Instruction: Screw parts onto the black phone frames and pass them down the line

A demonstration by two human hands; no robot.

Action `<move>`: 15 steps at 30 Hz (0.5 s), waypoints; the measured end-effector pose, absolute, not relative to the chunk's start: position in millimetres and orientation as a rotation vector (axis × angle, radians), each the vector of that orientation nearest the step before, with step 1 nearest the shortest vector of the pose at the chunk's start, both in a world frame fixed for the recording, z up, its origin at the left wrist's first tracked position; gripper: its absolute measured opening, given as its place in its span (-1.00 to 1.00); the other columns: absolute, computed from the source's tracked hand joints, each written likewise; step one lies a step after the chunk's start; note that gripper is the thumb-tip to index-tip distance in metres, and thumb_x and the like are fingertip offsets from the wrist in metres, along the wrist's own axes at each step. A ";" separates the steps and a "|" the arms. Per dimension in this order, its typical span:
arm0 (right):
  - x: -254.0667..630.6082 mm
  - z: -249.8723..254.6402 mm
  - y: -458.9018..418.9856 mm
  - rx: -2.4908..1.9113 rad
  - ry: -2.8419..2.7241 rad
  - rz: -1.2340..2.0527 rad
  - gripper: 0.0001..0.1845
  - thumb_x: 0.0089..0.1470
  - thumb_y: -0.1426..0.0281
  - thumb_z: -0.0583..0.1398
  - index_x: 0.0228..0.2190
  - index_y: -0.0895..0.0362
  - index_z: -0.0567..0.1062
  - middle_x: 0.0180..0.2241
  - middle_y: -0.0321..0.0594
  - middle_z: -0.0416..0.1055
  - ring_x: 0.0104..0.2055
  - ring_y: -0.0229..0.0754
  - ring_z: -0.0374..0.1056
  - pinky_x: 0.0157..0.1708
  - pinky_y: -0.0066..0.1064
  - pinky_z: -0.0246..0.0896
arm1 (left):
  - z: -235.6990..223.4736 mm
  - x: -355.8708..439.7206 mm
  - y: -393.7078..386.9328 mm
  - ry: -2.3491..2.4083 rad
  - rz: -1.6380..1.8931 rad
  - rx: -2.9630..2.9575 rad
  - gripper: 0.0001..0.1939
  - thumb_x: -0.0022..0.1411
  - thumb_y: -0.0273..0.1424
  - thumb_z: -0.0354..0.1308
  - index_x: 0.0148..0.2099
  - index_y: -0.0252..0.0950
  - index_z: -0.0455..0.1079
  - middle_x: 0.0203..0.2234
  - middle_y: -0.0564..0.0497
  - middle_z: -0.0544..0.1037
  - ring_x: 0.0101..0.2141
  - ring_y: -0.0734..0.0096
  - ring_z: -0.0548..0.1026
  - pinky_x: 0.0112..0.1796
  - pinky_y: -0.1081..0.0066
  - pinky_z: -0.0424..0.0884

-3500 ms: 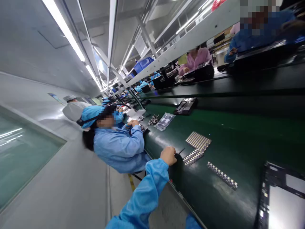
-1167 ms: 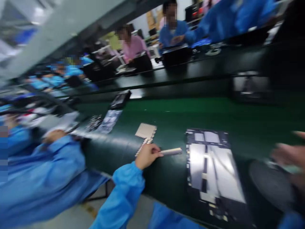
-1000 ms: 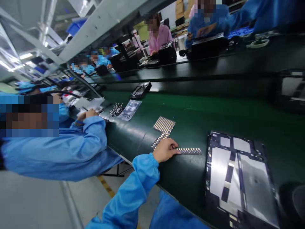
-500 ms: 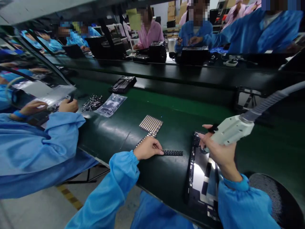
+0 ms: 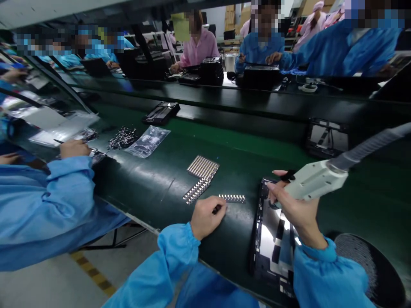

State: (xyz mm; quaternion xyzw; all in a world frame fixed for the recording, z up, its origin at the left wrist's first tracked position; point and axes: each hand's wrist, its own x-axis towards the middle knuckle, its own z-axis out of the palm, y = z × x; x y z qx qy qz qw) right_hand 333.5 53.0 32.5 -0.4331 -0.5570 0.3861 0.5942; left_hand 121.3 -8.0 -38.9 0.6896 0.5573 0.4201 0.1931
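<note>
My left hand (image 5: 208, 217) is closed, its fingertips by the near left end of a short strip of small circuit boards (image 5: 232, 198) with silver contacts facing up. Something small and dark shows between the fingers, too hidden to name. Beyond lie a longer strip (image 5: 194, 191) and a panel of the same boards (image 5: 203, 167). My right hand (image 5: 293, 209) grips a pale handheld power tool (image 5: 316, 179) with a grey corrugated sleeve behind it. Its tip is hidden by my fingers, over the upper part of an opened flat tablet-like device (image 5: 268, 239).
A round dark pad (image 5: 369, 265) lies right of my right forearm. Farther off are a second flat device (image 5: 328, 136), a dark stack (image 5: 161, 112), a clear bag (image 5: 149, 141) and a pile of small parts (image 5: 122, 137). A co-worker's hand (image 5: 75, 148) is at left.
My left hand has moved slightly toward me and right. The short strip, dark side up before, now lies with silver contacts up. My right hand stays over the device with the tool.
</note>
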 end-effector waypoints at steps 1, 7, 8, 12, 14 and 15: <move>332.7 36.0 50.9 -0.999 -1.302 0.897 -0.70 -0.03 0.35 0.37 -0.24 0.12 0.46 -0.70 -0.42 0.33 -0.69 -0.22 0.27 -0.60 -0.33 0.29 | -37.9 131.6 -8.4 1.563 1.180 1.860 -0.91 0.23 -0.42 0.17 -0.30 -0.26 0.49 -0.42 0.03 0.61 -0.42 0.46 0.54 -0.34 0.50 0.46; 321.8 37.2 44.9 -0.960 -1.360 0.969 -0.69 0.02 0.37 0.34 -0.18 0.10 0.44 -0.67 -0.42 0.35 -0.66 -0.22 0.30 -0.57 -0.34 0.30 | -34.2 175.1 6.5 1.310 1.040 1.713 -0.86 0.26 -0.43 0.15 -0.22 -0.27 0.55 -0.40 0.02 0.62 -0.41 0.44 0.53 -0.31 0.48 0.45; 319.7 35.2 44.9 -0.953 -1.365 0.979 -0.70 0.03 0.37 0.33 -0.18 0.11 0.44 -0.66 -0.42 0.36 -0.66 -0.23 0.30 -0.57 -0.35 0.30 | -35.3 176.4 9.1 1.272 1.033 1.694 -0.87 0.25 -0.45 0.16 -0.25 -0.29 0.56 -0.41 0.01 0.61 -0.41 0.44 0.53 -0.32 0.48 0.44; 314.0 30.2 44.9 -0.957 -1.389 0.988 -0.72 0.03 0.39 0.31 -0.18 0.13 0.43 -0.66 -0.42 0.36 -0.65 -0.24 0.31 -0.55 -0.36 0.30 | -39.3 174.3 14.1 1.222 1.009 1.679 -0.93 0.18 -0.46 0.25 -0.29 -0.30 0.58 -0.39 -0.02 0.60 -0.38 0.42 0.52 -0.32 0.46 0.41; 312.6 29.8 44.0 -0.968 -1.393 0.995 -0.71 0.03 0.39 0.31 -0.18 0.14 0.42 -0.66 -0.42 0.37 -0.64 -0.24 0.31 -0.54 -0.36 0.31 | -39.3 173.8 14.3 1.216 1.014 1.667 -0.92 0.15 -0.40 0.30 -0.30 -0.29 0.58 -0.40 -0.01 0.60 -0.41 0.43 0.50 -0.36 0.47 0.39; 312.0 29.8 43.4 -0.967 -1.392 1.003 -0.70 0.03 0.40 0.31 -0.17 0.15 0.42 -0.65 -0.42 0.37 -0.64 -0.25 0.31 -0.53 -0.36 0.31 | -39.0 174.0 14.3 1.203 1.024 1.648 -0.89 0.13 -0.36 0.33 -0.31 -0.30 0.58 -0.42 -0.01 0.59 -0.44 0.45 0.48 -0.39 0.48 0.38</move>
